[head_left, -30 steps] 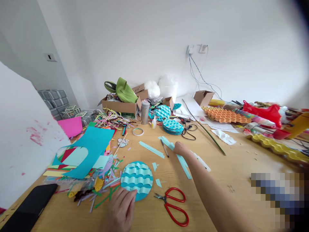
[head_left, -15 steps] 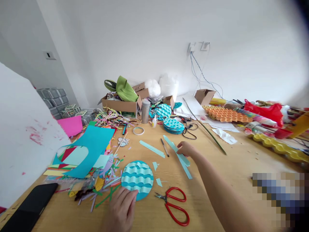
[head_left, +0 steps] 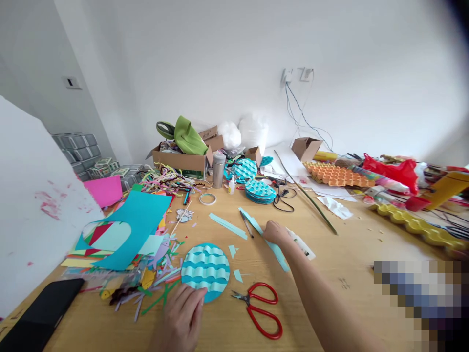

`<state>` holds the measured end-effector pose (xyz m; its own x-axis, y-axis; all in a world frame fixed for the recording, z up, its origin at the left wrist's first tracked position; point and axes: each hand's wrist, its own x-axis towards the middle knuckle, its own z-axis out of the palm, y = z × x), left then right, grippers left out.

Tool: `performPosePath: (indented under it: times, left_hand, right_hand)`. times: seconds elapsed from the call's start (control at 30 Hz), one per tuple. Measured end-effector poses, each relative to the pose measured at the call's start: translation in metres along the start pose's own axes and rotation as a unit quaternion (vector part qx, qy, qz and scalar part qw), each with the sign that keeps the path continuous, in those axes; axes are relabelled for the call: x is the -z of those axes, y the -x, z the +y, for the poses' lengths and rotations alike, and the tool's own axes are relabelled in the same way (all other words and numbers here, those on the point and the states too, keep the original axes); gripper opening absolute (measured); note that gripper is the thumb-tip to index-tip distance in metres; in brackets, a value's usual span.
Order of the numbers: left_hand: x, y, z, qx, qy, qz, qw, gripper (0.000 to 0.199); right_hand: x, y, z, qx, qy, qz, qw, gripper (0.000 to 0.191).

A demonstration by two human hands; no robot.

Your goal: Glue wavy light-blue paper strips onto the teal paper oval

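Disc with wavy paper strips (head_left: 205, 272) is lying flat on the table (head_left: 330, 293), just ahead and to the right of the left hand (head_left: 183, 310); its near edge is touched by the left fingertips. Left hand is held open, fingers loosely bent, not wrapped around anything. Light-blue paper strips (head_left: 279, 255) are touched by the right hand (head_left: 275, 233), placed farther out and to the right; its fingers are curled, but it can't be told from this angle whether a strip is pinched or only pressed. A glue bottle (head_left: 302, 246) is seen just right of the right hand, partly hidden by the wrist. A pen (head_left: 246, 225) is laid left of the right hand, with another strip pair (head_left: 227, 226) beyond it. Two small paper scraps (head_left: 238, 275) are scattered between disc and right hand. Red-handled scissors (head_left: 262, 317) are set to the right of the left hand, nearer than the right hand, blades slightly apart and pointed toward the disc. Stacked blue discs (head_left: 260, 191) are piled beyond the right hand, next to a black cable (head_left: 285, 201). A tape roll (head_left: 207, 198) is placed well beyond the left hand. A teal cut-out sheet (head_left: 146, 220) and a heap of coloured paper bits are spread left of the disc, black phone (head_left: 42, 313) left of the left hand.
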<state>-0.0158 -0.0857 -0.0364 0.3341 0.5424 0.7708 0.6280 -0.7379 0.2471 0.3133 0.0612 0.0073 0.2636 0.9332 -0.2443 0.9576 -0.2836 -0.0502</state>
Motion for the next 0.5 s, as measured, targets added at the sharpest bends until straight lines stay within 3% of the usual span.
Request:
performPosePath:
  times: [0.23,0.5]
  left_hand:
    - [0.001,-0.001,0.001,0.009,-0.003,0.012,1.0,0.02]
    - [-0.003,0.0,0.0,-0.006,-0.029,0.038,0.999,0.02]
  right_hand:
    - [0.0,-0.002,0.001,-0.01,-0.023,-0.026,0.999,0.025]
    - [0.026,-0.049,0.007,0.061,-0.021,-0.089,0.994,0.032]
